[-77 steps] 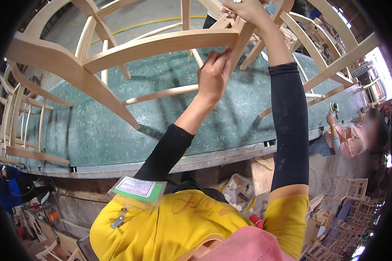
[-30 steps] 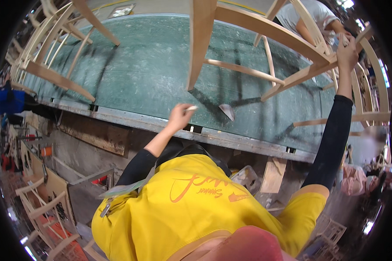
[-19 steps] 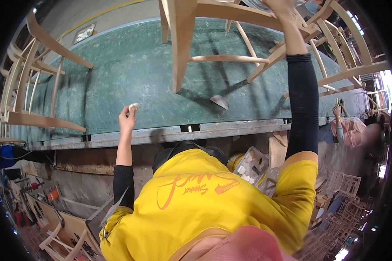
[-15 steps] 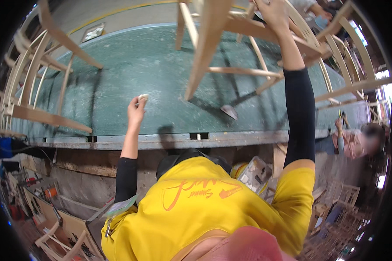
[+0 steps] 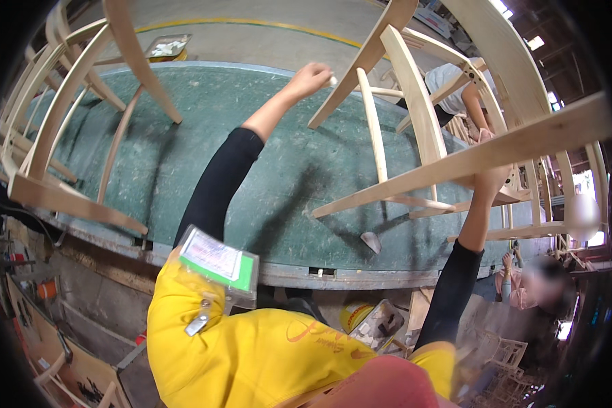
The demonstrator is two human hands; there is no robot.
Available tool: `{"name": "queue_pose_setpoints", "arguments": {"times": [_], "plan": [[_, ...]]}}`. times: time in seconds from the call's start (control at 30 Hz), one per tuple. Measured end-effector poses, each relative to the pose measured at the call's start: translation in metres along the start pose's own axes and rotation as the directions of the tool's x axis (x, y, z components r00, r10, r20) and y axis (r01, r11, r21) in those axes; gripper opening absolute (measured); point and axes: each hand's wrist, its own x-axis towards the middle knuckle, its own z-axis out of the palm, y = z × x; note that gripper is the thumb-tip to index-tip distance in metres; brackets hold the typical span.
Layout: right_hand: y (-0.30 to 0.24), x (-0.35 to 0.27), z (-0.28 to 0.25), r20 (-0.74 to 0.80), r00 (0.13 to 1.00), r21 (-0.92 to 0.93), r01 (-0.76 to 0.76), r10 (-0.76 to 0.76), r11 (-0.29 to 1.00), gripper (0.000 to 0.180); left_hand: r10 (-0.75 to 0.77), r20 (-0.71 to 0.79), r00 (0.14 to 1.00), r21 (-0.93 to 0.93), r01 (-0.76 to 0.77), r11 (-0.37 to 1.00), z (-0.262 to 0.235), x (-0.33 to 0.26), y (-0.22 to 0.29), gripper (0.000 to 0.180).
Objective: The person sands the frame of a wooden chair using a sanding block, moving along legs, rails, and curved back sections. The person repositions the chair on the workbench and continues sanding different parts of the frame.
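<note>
An unpainted wooden chair stands tilted on the green-topped workbench, its legs spread toward me. My right hand is closed round a part of its frame, with the fingers partly behind the wood. Over the far side of the bench, left of one chair leg, my left hand pinches a small whitish wad; its material is too small to make out. The wad is close to that leg, and I cannot tell whether they touch. A pale half-round pad lies on the bench below the chair.
More bare wooden chairs stand at the bench's left end. A person in a light top is across the bench; another in pink is at right. A tray of white pieces lies beyond. Near my body is a yellow bucket.
My left hand has reached up and right with the wad, across the bench toward the chair. The chair has turned, and my right hand on it sits lower and farther right.
</note>
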Motion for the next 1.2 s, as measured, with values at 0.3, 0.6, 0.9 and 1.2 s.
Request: {"name": "queue_pose_setpoints", "arguments": {"times": [0.3,0.6,0.9,1.2], "plan": [[-0.016,0.001,0.007,0.038,0.995,0.158,-0.094,0.089,0.983,0.022,-0.012,0.28,0.96,-0.615,0.189,0.766,0.033,0.123,-0.013,0.026],[-0.021,0.002,-0.007,0.034,0.99,0.113,-0.142,0.139,0.983,0.019,-0.011,0.043,0.999,-0.663,0.037,0.748,0.032,0.07,0.006,0.029],[-0.001,0.012,-0.013,0.245,0.96,0.23,-0.192,0.134,0.954,0.023,0.053,-0.087,0.995,-0.606,-0.095,0.79,-0.016,-0.041,0.011,0.029],[-0.014,0.031,0.011,0.436,0.9,0.291,-0.139,-0.002,0.946,0.022,-0.003,-0.172,0.985,-0.602,-0.103,0.792,-0.07,-0.135,0.007,0.03]]}}
